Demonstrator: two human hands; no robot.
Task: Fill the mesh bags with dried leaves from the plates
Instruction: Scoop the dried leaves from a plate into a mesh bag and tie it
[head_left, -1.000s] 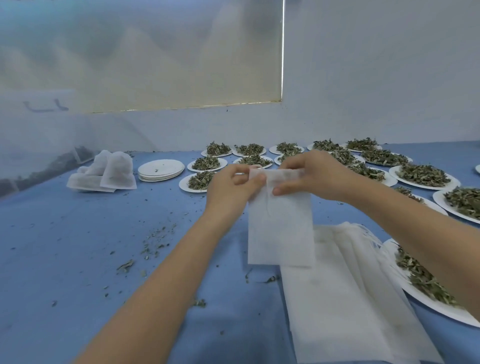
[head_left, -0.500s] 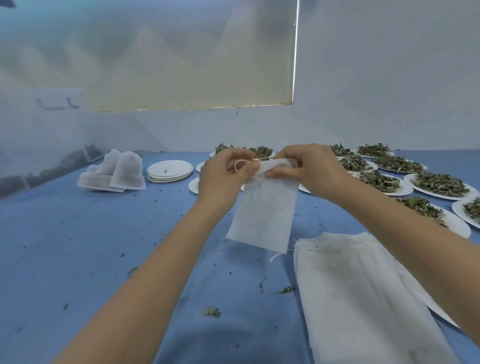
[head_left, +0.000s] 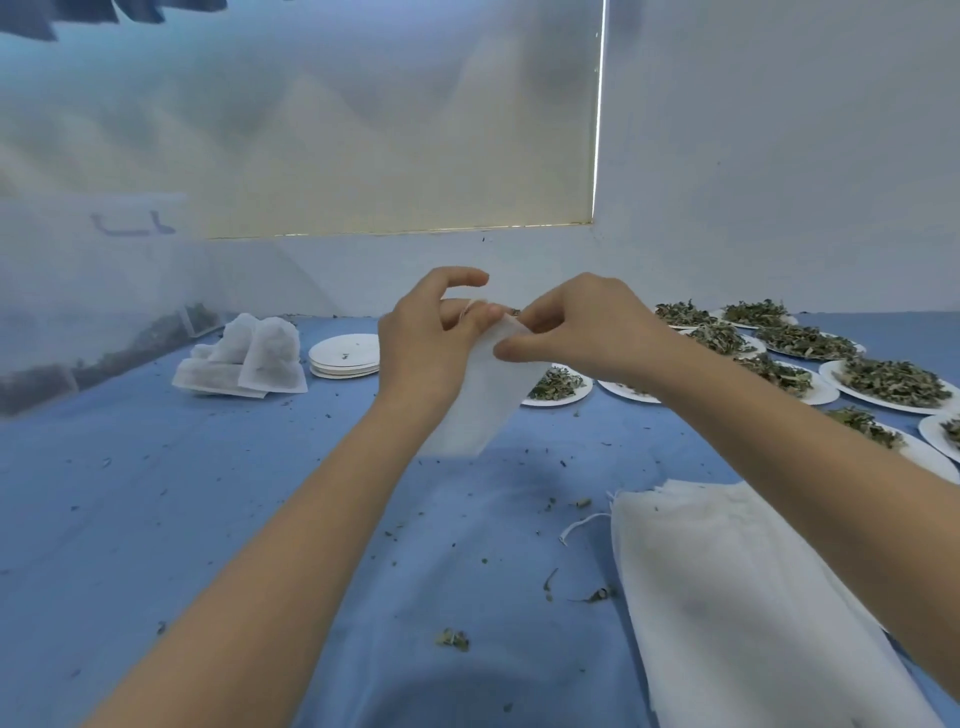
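An empty white mesh bag (head_left: 483, 400) hangs in the air above the blue table, held by its top edge. My left hand (head_left: 426, 343) pinches the left side of the bag's mouth, with the index finger raised. My right hand (head_left: 576, 332) pinches the right side of the mouth. Several white plates heaped with dried green leaves (head_left: 883, 379) cover the far right of the table; one plate (head_left: 558, 389) lies just behind the bag. A flat stack of empty mesh bags (head_left: 737, 597) lies at the near right.
Filled mesh bags (head_left: 249, 358) are piled at the far left, next to a stack of empty white plates (head_left: 344, 356). Loose leaf scraps (head_left: 453, 638) are scattered over the blue table (head_left: 156, 519). A pale wall closes the far side.
Both hands have lifted the bag higher and tilted it, its lower end swinging left. The view has tipped upward, so the table and plates sit lower in frame.
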